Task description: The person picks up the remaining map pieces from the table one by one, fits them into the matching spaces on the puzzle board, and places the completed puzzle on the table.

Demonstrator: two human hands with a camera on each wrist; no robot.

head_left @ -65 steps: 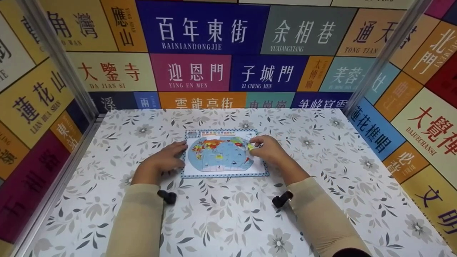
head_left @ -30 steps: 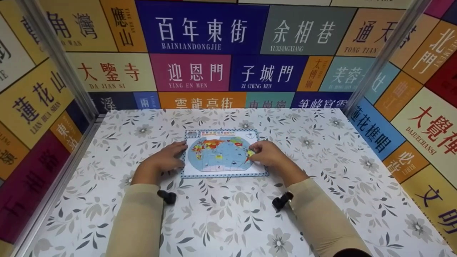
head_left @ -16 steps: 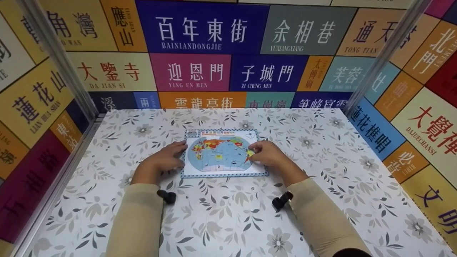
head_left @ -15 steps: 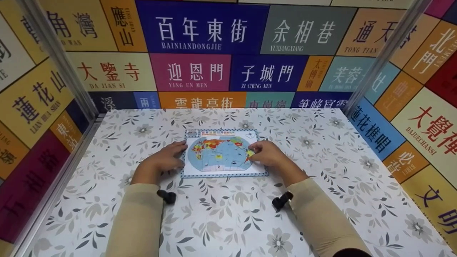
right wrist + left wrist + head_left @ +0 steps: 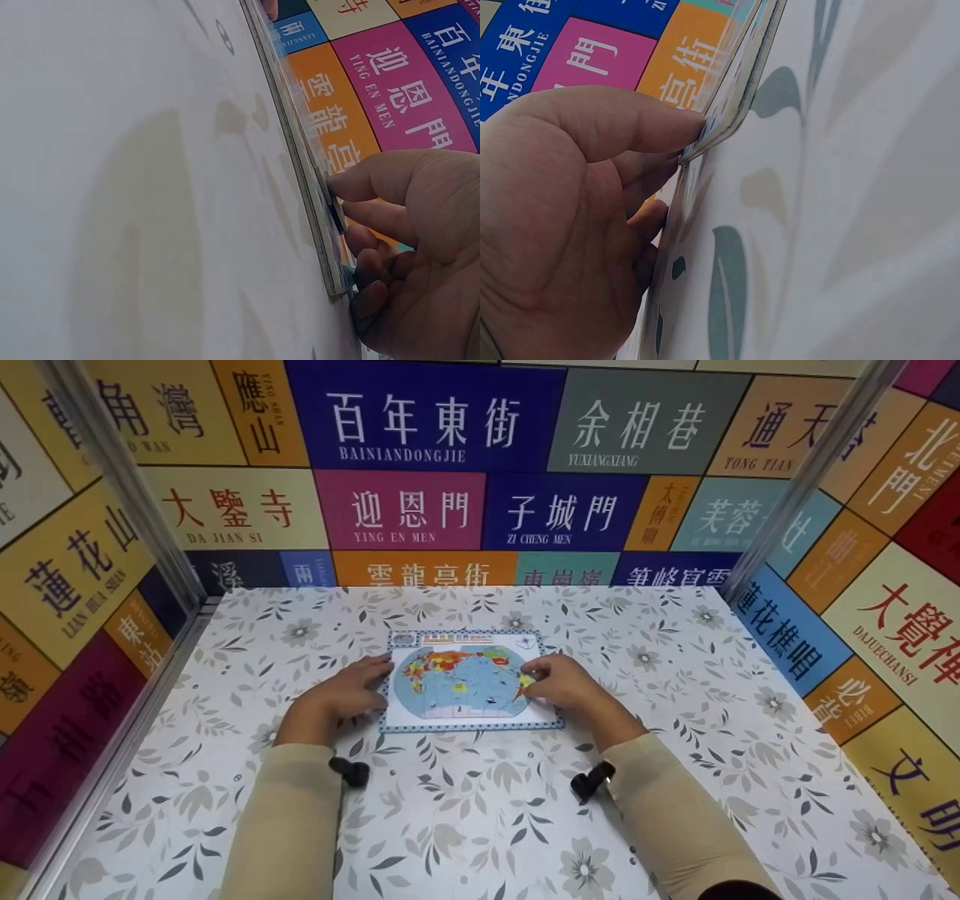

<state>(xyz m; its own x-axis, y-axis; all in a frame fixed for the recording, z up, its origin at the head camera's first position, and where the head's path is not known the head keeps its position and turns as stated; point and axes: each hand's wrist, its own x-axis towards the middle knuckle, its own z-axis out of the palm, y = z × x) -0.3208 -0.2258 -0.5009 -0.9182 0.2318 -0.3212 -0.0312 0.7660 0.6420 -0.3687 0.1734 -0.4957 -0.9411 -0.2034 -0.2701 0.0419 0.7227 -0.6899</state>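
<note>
A rectangular blue-bordered world-map board (image 5: 420,723) lies lengthwise between the left hand (image 5: 339,690), loosely touching its edge, and the right hand (image 5: 568,682), pinching 1 thin yellow-marked piece (image 5: 525,681).

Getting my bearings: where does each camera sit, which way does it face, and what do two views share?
Head: worn on the head, facing forward and down at the map board; left hand, right hand and sleeves show.
Left wrist: on that wrist, facing the board's corner and lettered wall; left hand shows.
Right wrist: on that wrist, facing the board's edge and wall; right hand and another fingertip show.
Shared: both wrist views catch the board's edge and pink wall panel.
</note>
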